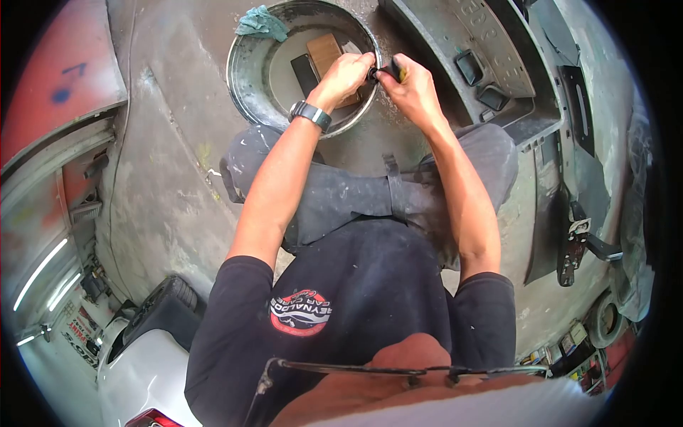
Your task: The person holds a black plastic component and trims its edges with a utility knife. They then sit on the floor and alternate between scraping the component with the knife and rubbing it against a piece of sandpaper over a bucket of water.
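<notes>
My left hand [346, 78], with a wristwatch [311, 116] on its wrist, is closed at the right rim of a round metal drum [245, 92]. Its fingertips pinch a small black part [371, 73]. Just to the right, my right hand [413, 91] is wrapped round a black tool with yellow on its handle [395, 70], whose tip meets the black part. My fingers hide most of both. On the drum lie a black phone-like slab [304, 74] and a brown block [324, 53]. A teal cloth [262, 24] drapes over the rim.
A large dark bumper [491, 43] with square openings lies close on the right. Beyond it are black trim pieces [578, 107] and a bracket [571, 249]. A red panel [60, 85] stands at the left, and a white car [146, 377] is at the lower left.
</notes>
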### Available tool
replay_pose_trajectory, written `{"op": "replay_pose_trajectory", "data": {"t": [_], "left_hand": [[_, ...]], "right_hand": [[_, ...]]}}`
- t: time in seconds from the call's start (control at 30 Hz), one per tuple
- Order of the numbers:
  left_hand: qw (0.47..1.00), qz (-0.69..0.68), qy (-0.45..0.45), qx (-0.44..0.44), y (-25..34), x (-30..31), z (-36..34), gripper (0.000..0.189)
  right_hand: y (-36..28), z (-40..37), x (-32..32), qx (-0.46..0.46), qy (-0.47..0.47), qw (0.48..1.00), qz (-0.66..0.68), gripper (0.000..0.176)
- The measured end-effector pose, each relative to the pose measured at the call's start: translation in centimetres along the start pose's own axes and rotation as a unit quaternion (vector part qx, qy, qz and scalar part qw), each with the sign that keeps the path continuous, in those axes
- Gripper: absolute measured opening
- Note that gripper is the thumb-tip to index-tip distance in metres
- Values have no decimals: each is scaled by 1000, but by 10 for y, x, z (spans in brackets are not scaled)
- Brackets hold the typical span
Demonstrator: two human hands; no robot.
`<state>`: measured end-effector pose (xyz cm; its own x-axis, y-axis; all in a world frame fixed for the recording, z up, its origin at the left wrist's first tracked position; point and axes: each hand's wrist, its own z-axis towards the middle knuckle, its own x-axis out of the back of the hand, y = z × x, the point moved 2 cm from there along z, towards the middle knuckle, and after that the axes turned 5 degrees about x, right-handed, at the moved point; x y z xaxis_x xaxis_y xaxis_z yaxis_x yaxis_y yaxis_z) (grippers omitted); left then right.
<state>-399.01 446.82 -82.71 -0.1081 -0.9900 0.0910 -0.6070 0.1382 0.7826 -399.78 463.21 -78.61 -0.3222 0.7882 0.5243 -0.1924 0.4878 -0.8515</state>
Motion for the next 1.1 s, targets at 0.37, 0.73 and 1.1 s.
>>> {"op": "replay_pose_trajectory", "data": {"t": [0.37, 0.73, 1.1], "left_hand": [[998, 62, 21, -13, -8, 0, 3, 41], [996, 89, 18, 3, 0, 1, -5, 50], [998, 56, 27, -18, -8, -2, -7, 59]], "right_hand": [[3, -19, -12, -314, -36, 867, 384, 16], [13, 0, 0, -105, -118, 981, 114, 14], [-4, 13, 17, 167, 18, 985, 39, 19]]}}
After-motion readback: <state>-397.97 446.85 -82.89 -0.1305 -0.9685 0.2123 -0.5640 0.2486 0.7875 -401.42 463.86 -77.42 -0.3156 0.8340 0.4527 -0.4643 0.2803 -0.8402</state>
